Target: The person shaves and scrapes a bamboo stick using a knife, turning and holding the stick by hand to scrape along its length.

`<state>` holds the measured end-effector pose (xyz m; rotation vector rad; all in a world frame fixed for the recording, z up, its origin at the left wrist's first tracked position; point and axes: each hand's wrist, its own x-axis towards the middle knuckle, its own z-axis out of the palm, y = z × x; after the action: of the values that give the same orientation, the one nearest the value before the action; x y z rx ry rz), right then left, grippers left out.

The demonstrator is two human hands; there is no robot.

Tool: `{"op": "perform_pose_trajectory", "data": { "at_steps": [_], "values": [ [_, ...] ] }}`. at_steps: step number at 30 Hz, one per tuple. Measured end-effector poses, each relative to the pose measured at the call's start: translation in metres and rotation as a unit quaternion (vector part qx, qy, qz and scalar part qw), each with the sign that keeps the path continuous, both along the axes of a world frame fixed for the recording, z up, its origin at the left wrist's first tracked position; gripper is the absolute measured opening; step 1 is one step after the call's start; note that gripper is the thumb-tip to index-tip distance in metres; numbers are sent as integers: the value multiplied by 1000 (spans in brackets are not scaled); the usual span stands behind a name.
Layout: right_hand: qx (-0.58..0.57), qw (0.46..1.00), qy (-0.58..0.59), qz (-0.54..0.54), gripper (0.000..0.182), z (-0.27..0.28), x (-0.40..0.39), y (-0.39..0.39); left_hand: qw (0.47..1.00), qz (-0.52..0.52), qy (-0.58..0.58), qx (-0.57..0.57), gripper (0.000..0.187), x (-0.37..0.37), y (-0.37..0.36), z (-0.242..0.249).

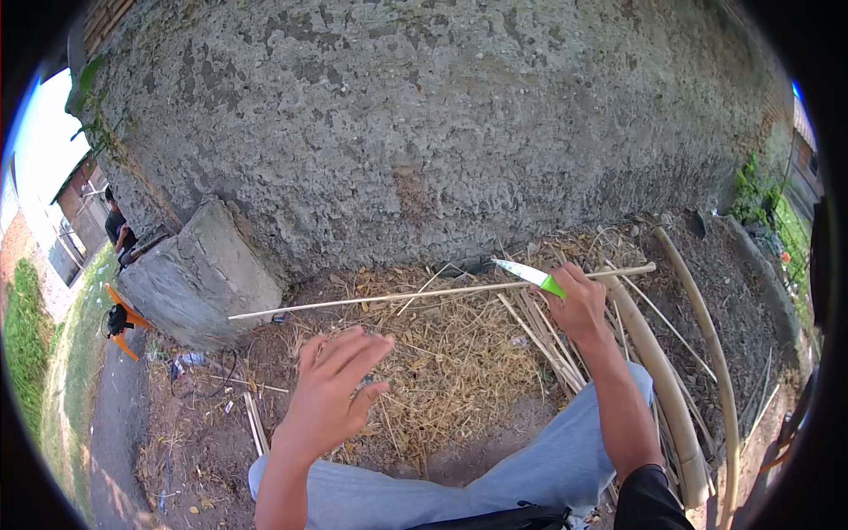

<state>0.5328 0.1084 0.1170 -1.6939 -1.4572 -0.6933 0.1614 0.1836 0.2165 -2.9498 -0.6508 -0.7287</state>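
My right hand (580, 307) is closed around the green handle of a knife (533, 275), whose pale blade points left and slightly up. A long thin bamboo stick (402, 296) runs from the concrete block across to the right, passing at the knife handle and my right fingers. Whether those fingers also grip the stick is hidden. Below the stick, on the left, my left hand (336, 389) is raised with its fingers apart, holding nothing. Pale shavings (459, 371) cover the ground between my knees.
A rough plastered wall (442, 132) rises in front. A concrete block (199, 274) stands at left, beside an orange-legged black object (121, 320). Bamboo strips (548, 344) and thick bamboo poles (658, 380) lie at right. Far left is another person (117, 223).
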Motion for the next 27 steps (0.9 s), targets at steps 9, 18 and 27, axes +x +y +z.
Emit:
{"op": "perform_pose_trajectory", "data": {
  "at_steps": [9, 18, 27],
  "values": [
    [-87, 990, 108, -16, 35, 2, 5, 1, 871, -462, 69, -149, 13, 71, -111, 111],
    [-76, 981, 179, -20, 38, 6, 6, -7, 917, -323, 206, 114, 25, 52, -127, 104],
    [-158, 966, 203, 3, 39, 12, 2, -23, 993, 30, -63, 99, 46, 27, -7, 27]
  ]
}}
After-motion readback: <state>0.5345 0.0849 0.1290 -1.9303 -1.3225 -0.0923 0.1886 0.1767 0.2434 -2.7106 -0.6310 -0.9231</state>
